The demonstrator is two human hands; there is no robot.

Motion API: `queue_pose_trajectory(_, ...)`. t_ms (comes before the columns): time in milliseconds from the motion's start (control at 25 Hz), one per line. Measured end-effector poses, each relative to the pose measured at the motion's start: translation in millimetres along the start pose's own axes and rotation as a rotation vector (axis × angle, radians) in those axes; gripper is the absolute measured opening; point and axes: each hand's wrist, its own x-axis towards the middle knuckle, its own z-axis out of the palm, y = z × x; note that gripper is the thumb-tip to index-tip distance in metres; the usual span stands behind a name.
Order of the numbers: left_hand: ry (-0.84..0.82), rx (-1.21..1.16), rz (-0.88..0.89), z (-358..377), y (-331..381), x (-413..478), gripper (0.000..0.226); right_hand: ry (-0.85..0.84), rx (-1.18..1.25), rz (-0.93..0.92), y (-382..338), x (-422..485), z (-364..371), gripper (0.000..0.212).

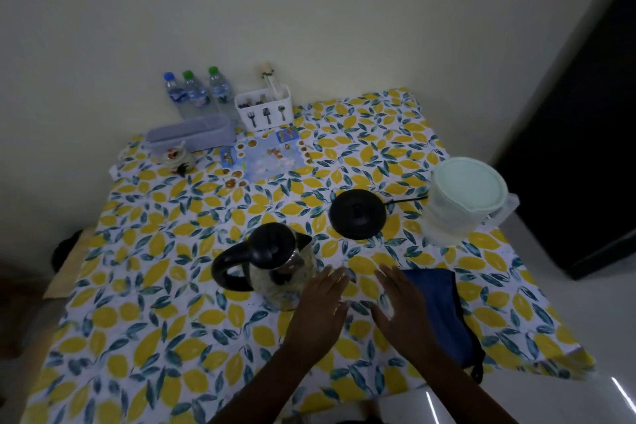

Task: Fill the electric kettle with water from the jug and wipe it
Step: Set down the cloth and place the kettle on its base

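A steel electric kettle (pixel 275 265) with a black lid and handle stands on the lemon-print tablecloth (pixel 155 303), off its round black base (pixel 358 213). The handle points left. A clear plastic jug (pixel 461 200) with a pale green lid stands at the right edge. A folded blue cloth (pixel 444 306) lies near the front right. My left hand (pixel 320 306) hovers flat just right of the kettle, fingers apart, holding nothing. My right hand (pixel 402 310) is spread open over the cloth's left edge, partly hiding it.
At the back stand three water bottles (pixel 196 93), a white cutlery holder (pixel 265 110), a lidded grey box (pixel 191 134), a small cup (pixel 175 158) and a sticker sheet (pixel 265 155). The base's cord (pixel 409 200) runs toward the jug. The table edge drops off on the right.
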Motion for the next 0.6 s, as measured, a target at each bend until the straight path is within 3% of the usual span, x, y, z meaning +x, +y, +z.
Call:
queue_pose_trajectory(160,0.261,0.04,0.053,-44.9,-20.8,-14.6,0.036,0.013,0.039,-0.151,-51.7,22.6,5.2,0.068)
queue_pose_trajectory(360,0.461,-0.008,-0.151,-93.9,-57.4,-21.6,0.034,-0.014,0.054,-0.238,-106.8,48.5,21.9,0.086)
queue_pose_trajectory(480,0.45,-0.056,-0.271,-109.5,-84.3,-25.9,0.041,-0.045,0.037,-0.21,-122.8,57.7,34.9,0.1)
queue_pose_trajectory(600,0.32,-0.222,-0.402,-115.0,-106.4,-26.2,0.059,-0.022,0.016,-0.152,-124.7,58.2,50.6,0.11)
